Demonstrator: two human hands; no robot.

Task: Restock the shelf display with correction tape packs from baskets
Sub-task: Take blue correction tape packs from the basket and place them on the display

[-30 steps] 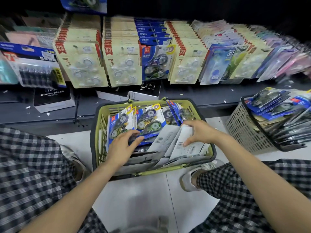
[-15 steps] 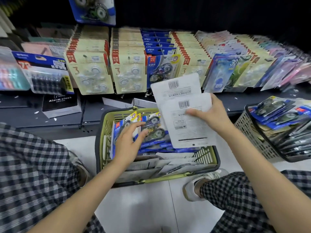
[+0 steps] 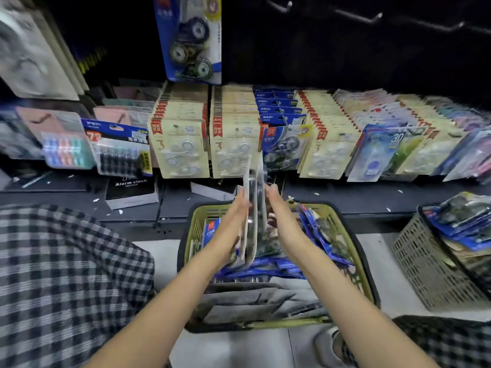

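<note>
Both hands hold a small stack of correction tape packs (image 3: 254,208) edge-on above the green basket (image 3: 356,251), left hand (image 3: 233,221) flat against its left face, right hand (image 3: 276,205) gripping the right side; more packs lie in basket, grey basket (image 3: 425,264) at right, shelf display (image 3: 239,144) behind

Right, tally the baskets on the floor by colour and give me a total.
Olive-green plastic basket with a dark rim: 1
Grey lattice plastic basket: 1
Total: 2
</note>
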